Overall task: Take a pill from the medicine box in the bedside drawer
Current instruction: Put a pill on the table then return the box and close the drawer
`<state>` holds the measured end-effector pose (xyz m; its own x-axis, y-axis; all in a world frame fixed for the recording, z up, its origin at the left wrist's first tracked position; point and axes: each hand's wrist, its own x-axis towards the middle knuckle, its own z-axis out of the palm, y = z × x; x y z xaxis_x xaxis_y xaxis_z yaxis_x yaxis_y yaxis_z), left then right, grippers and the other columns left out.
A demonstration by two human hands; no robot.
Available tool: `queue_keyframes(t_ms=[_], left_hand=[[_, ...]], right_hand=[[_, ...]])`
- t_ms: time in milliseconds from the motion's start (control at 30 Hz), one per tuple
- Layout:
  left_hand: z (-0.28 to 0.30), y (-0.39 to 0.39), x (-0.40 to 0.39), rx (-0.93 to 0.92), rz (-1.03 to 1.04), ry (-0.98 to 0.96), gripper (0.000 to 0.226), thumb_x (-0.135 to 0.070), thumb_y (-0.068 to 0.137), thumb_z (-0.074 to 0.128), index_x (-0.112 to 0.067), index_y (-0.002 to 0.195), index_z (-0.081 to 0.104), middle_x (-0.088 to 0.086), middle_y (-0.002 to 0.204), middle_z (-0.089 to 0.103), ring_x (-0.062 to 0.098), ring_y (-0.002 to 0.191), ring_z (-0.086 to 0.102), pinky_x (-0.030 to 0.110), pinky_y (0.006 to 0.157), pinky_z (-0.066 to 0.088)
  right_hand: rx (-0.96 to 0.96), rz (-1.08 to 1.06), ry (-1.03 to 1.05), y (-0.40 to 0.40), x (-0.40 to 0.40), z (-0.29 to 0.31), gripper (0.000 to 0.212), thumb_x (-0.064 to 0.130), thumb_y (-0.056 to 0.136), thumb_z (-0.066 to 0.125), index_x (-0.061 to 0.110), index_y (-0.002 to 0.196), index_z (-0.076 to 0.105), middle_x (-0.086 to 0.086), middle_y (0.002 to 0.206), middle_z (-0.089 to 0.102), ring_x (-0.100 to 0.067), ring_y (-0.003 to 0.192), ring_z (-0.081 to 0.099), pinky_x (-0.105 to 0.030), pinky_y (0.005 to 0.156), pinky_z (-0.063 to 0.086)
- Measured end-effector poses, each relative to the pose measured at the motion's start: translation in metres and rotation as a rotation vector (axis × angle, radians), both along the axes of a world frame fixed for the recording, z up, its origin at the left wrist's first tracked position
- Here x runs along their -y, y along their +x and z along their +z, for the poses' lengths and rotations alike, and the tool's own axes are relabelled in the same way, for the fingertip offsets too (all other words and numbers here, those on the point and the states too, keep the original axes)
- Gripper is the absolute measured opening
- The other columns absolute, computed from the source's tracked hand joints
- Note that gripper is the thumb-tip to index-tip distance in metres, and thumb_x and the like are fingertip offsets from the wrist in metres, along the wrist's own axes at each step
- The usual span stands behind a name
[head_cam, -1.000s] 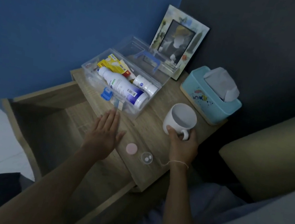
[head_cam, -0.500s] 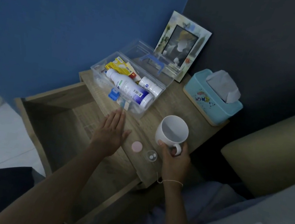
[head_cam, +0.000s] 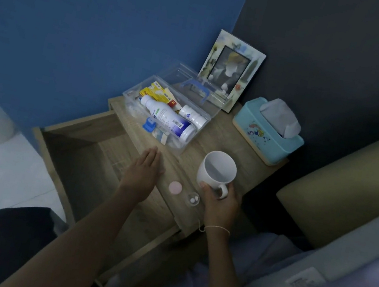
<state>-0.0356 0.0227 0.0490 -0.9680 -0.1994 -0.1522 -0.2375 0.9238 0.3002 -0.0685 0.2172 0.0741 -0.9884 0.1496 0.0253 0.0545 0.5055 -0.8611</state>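
Gripping a white mug [head_cam: 218,170] by its handle, the right hand [head_cam: 221,200] is holding it upright at the near edge of the wooden bedside table [head_cam: 219,136]; the fingers are wrapping the handle and the thumb is pressing the mug's near wall. The left hand [head_cam: 142,173] is lying flat and palm down, fingers straight and close together, holding nothing, at the table's left edge where it is meeting the open drawer [head_cam: 83,170]. Between the two hands a pink round cap [head_cam: 175,187] is resting on the table, and just to its right a small clear cup [head_cam: 193,198] is sitting with two white pills [head_cam: 195,198] inside, close beside the right hand's thumb. Behind the left hand the clear medicine box [head_cam: 166,112] is standing on the table top (not in the drawer), its lid [head_cam: 200,87] tilting back with a blue handle showing through it. Inside it a large white bottle [head_cam: 167,121] is lying on its side, with a smaller white bottle [head_cam: 192,117] to its right, a yellow packet [head_cam: 158,93] behind them and a blue clip [head_cam: 149,125] at the front. A picture frame [head_cam: 230,71] is leaning against the dark wall behind the box. To the right, a turquoise tissue box [head_cam: 267,134] is sitting at the table's far right side, a tissue sticking out of its top.
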Motion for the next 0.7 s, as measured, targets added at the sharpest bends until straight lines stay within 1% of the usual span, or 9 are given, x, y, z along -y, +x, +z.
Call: queue_keyframes(t_ms=[67,133,167,233,300,400,500,633,700], left_hand=[[0.003,0.008,-0.002,-0.01,-0.002,0.013,0.055,-0.021,0.101,0.025,-0.003,0.148,0.003,0.014,0.16,0.002,0.026,0.148,0.0,0.037,0.12,0.006],[0.01,0.016,-0.005,-0.029,0.021,0.055,0.055,-0.028,0.102,0.023,-0.005,0.149,0.006,0.013,0.16,0.007,0.026,0.148,0.004,0.037,0.121,0.006],[0.016,0.019,-0.008,-0.043,0.04,0.083,0.056,-0.032,0.101,0.024,-0.006,0.149,0.008,0.013,0.159,0.011,0.027,0.148,0.006,0.038,0.121,0.008],[0.029,0.032,-0.015,-0.079,0.08,0.119,0.057,-0.038,0.1,0.027,-0.01,0.149,0.014,0.013,0.158,0.017,0.028,0.147,0.012,0.04,0.12,0.012],[0.039,0.05,-0.021,-0.1,0.094,0.121,0.058,-0.041,0.099,0.029,-0.014,0.149,0.017,0.012,0.157,0.02,0.028,0.145,0.017,0.041,0.119,0.016],[0.048,0.073,-0.027,-0.13,0.103,0.104,0.056,-0.042,0.098,0.032,-0.015,0.147,0.024,0.012,0.155,0.026,0.027,0.143,0.025,0.04,0.117,0.02],[0.063,0.091,-0.027,-0.19,0.113,0.093,0.052,-0.039,0.098,0.035,-0.015,0.144,0.031,0.011,0.152,0.033,0.025,0.14,0.031,0.038,0.115,0.024],[0.083,0.09,-0.017,-0.292,0.129,0.096,0.043,-0.031,0.098,0.04,-0.017,0.138,0.041,0.008,0.145,0.043,0.025,0.131,0.042,0.039,0.11,0.035],[0.093,0.077,-0.01,-0.362,0.137,0.121,0.039,-0.03,0.097,0.042,-0.016,0.133,0.048,0.007,0.138,0.049,0.025,0.123,0.049,0.039,0.104,0.042]], right_hand=[[-0.001,0.025,0.019,0.0,-0.002,0.003,0.06,0.025,0.067,0.083,0.011,0.121,0.061,-0.014,0.118,0.058,-0.03,0.114,0.054,-0.043,0.096,0.046],[0.004,0.043,0.039,0.003,-0.003,0.006,0.065,0.03,0.07,0.081,0.01,0.127,0.057,-0.016,0.125,0.055,-0.033,0.12,0.051,-0.047,0.099,0.044],[0.012,0.037,0.048,0.005,-0.003,0.007,0.07,0.034,0.073,0.078,0.009,0.133,0.051,-0.018,0.133,0.051,-0.034,0.126,0.047,-0.048,0.103,0.041],[0.037,-0.001,0.027,0.018,-0.002,0.013,0.081,0.042,0.081,0.068,0.009,0.146,0.032,-0.018,0.15,0.034,-0.033,0.139,0.032,-0.048,0.111,0.032],[-0.005,-0.023,-0.005,0.037,0.0,0.016,0.08,0.043,0.087,0.061,0.009,0.149,0.022,-0.015,0.157,0.022,-0.03,0.144,0.021,-0.046,0.116,0.026],[-0.176,0.031,0.023,0.062,0.003,0.019,0.066,0.03,0.092,0.056,0.002,0.145,0.029,-0.018,0.157,0.022,-0.027,0.146,0.017,-0.041,0.117,0.022],[-0.26,0.155,0.06,0.077,0.009,0.024,0.056,0.026,0.092,0.053,0.005,0.142,0.037,-0.013,0.156,0.027,-0.019,0.146,0.014,-0.039,0.116,0.022],[-0.406,0.26,0.09,0.064,0.02,0.05,0.044,0.021,0.089,0.059,0.012,0.131,0.053,-0.011,0.148,0.041,-0.024,0.14,0.031,-0.045,0.111,0.033],[-0.409,0.273,0.098,0.042,0.028,0.073,0.042,0.023,0.089,0.06,0.016,0.13,0.054,-0.009,0.144,0.043,-0.022,0.136,0.035,-0.041,0.107,0.036]])
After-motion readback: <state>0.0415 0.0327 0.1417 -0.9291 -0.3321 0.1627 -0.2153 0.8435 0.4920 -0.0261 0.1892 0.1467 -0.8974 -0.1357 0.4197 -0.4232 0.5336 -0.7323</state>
